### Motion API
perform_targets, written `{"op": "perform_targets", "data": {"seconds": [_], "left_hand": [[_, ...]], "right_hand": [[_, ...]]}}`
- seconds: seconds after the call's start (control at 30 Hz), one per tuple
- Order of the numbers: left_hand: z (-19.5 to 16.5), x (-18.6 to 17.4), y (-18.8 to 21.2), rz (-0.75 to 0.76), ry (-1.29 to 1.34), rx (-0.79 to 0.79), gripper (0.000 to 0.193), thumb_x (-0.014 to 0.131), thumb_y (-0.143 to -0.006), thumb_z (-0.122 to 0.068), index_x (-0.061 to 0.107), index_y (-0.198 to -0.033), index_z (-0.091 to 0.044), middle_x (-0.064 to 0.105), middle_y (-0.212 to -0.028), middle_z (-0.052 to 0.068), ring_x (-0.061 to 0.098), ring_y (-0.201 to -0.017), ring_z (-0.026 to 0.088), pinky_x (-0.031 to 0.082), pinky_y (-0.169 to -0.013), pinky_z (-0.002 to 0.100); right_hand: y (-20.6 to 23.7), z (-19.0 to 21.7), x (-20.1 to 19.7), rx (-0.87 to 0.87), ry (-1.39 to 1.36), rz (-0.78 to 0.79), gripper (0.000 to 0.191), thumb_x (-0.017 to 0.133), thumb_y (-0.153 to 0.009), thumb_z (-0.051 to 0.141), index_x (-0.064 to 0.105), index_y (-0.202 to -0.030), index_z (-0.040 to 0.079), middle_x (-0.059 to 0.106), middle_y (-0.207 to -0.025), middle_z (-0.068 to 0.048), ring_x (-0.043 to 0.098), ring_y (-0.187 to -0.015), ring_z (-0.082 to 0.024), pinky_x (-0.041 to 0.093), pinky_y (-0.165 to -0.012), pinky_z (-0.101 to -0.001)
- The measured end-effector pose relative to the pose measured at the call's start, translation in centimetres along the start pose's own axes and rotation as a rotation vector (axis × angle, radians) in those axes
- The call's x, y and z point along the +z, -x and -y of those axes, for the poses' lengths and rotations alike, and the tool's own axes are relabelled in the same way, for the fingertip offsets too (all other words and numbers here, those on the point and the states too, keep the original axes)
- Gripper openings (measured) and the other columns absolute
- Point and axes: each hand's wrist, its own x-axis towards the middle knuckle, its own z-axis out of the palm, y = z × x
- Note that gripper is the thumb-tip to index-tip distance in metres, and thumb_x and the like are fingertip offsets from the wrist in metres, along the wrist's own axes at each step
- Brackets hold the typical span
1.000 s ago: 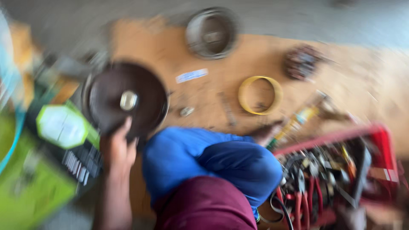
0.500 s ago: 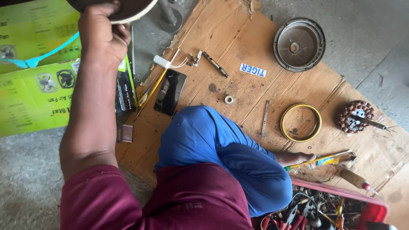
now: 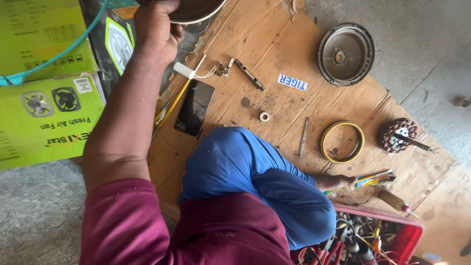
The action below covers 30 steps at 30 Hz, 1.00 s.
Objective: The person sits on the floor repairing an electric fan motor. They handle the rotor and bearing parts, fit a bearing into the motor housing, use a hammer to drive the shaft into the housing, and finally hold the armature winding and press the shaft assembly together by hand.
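Note:
My left hand (image 3: 157, 34) reaches to the top of the view and grips the rim of a dark round metal cover (image 3: 198, 9), which is mostly cut off by the frame edge. My forearm runs down to a maroon sleeve (image 3: 127, 221). Just below the hand lie a white cylinder with wires (image 3: 184, 70), a yellow-handled tool (image 3: 169, 105) and a black phone (image 3: 195, 108). My bent knee in blue trousers (image 3: 245, 172) fills the middle. My right hand is out of sight.
On the wooden board (image 3: 274, 49) lie another round cover (image 3: 346, 54), a small bearing (image 3: 265, 117), a metal rod (image 3: 304, 137), a yellow ring (image 3: 342, 142), a copper-wound stator (image 3: 398, 135) and a screwdriver (image 3: 395, 200). Green cartons (image 3: 44, 98) left; red tool box (image 3: 392, 235) bottom right.
My left hand has carried the dark cover from the board's left part up to the top edge of the view. The blurred view has settled and swung round.

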Motion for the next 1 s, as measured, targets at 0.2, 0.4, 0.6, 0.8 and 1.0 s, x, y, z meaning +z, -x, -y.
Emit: {"op": "perform_targets", "data": {"seconds": [0.2,0.4,0.6,0.8,1.0], "left_hand": [[-2.1,0.6,0.6,-0.085,-0.241,0.038,0.023,0.084,-0.082,-0.014,0.068,-0.097,-0.007,0.075,-0.082,0.006,0.070,-0.061,0.016,0.055,-0.046,0.028],[-3.3,0.9,-0.5,-0.142,-0.453,0.017,0.027,0.083,-0.088,-0.023,0.067,-0.100,-0.006,0.072,-0.081,0.005,0.067,-0.060,0.013,0.054,-0.047,0.027],[-0.8,1.1,-3.2,-0.229,-0.441,0.146,0.024,0.080,-0.086,-0.016,0.064,-0.097,-0.002,0.071,-0.071,0.008,0.065,-0.049,0.014,0.053,-0.041,0.026],[-0.1,1.1,-4.0,-0.221,-0.595,0.272,0.023,0.076,-0.089,-0.018,0.067,-0.085,0.003,0.067,-0.058,0.007,0.061,-0.040,0.017,0.050,-0.037,0.028],[1.4,0.4,-5.5,-0.255,-0.620,0.336,0.023,0.076,-0.085,-0.022,0.068,-0.086,0.000,0.071,-0.060,0.005,0.072,-0.046,0.015,0.057,-0.040,0.027]], "right_hand": [[1.5,7.3,11.0,-0.096,-0.045,0.441,0.032,0.071,-0.101,-0.006,0.053,-0.127,0.002,0.068,-0.098,-0.010,0.060,-0.069,-0.015,0.045,-0.059,-0.0267],[7.4,15.2,27.4,-0.131,0.178,0.888,0.046,0.072,-0.087,-0.004,0.057,-0.130,-0.001,0.066,-0.091,-0.008,0.063,-0.064,-0.015,0.052,-0.052,-0.0273],[16.0,20.4,37.2,-0.227,0.207,1.243,0.035,0.076,-0.096,0.002,0.058,-0.121,-0.014,0.065,-0.083,-0.009,0.061,-0.062,-0.014,0.050,-0.050,-0.0294],[20.5,21.9,43.5,-0.258,0.148,1.325,0.065,0.066,-0.101,0.015,0.039,-0.159,0.007,0.067,-0.086,-0.004,0.062,-0.058,-0.008,0.053,-0.045,-0.0266],[21.8,21.7,45.6,-0.283,0.204,1.359,0.062,0.065,-0.104,0.017,0.040,-0.161,0.010,0.066,-0.087,-0.003,0.061,-0.057,-0.006,0.052,-0.046,-0.0248]]}}
